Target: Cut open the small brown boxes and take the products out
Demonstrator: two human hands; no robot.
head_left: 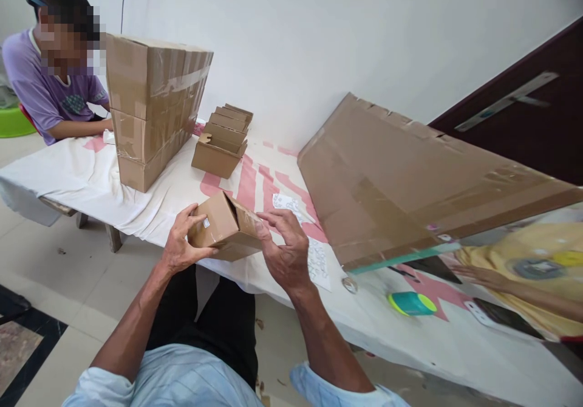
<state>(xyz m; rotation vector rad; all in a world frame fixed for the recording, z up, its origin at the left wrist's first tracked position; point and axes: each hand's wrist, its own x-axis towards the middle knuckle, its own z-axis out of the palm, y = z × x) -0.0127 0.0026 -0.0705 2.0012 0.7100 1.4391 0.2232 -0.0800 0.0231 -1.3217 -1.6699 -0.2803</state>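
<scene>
I hold a small brown cardboard box (224, 225) with a white label just above the table's near edge. My left hand (182, 243) grips its left end, fingers curled round it. On the box's right end rests my right hand (285, 249), fingers bent over the taped flap. The box is tilted, one corner pointing up.
A tall stack of taped cartons (152, 106) and a row of small boxes (221, 143) stand on the white-clothed table (91, 176). A big flat carton (401, 182) lies at right. A green-blue tape roll (412, 304), paper sheets (319, 261), and two other people are nearby.
</scene>
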